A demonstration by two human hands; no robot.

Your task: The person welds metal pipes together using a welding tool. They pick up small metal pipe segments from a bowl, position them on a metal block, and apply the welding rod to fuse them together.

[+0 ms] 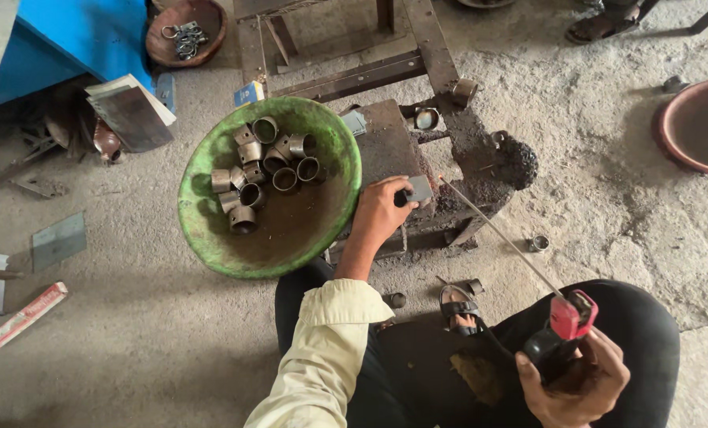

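The right hand point(580, 380) is cut off by the bottom edge, and the left hand point(381, 210) hides part of the small grey metal plate point(419, 190).

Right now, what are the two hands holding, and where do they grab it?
The left hand pinches a small grey metal piece by its edge. The right hand grips the red welding holder by its handle.

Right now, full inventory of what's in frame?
Round green metal basin: one, on the floor at centre-left.
Short grey metal rings: about a dozen, piled inside the basin.
Rusty dark metal work stand: one, right of the basin.
Small grey metal plate: one, on the stand.
Thin grey welding rod: one, its tip by the plate.
Red electrode holder: one, lower right.
Brown round bowl: one, right edge.
Left hand: on the plate.
Right hand: grips the holder.
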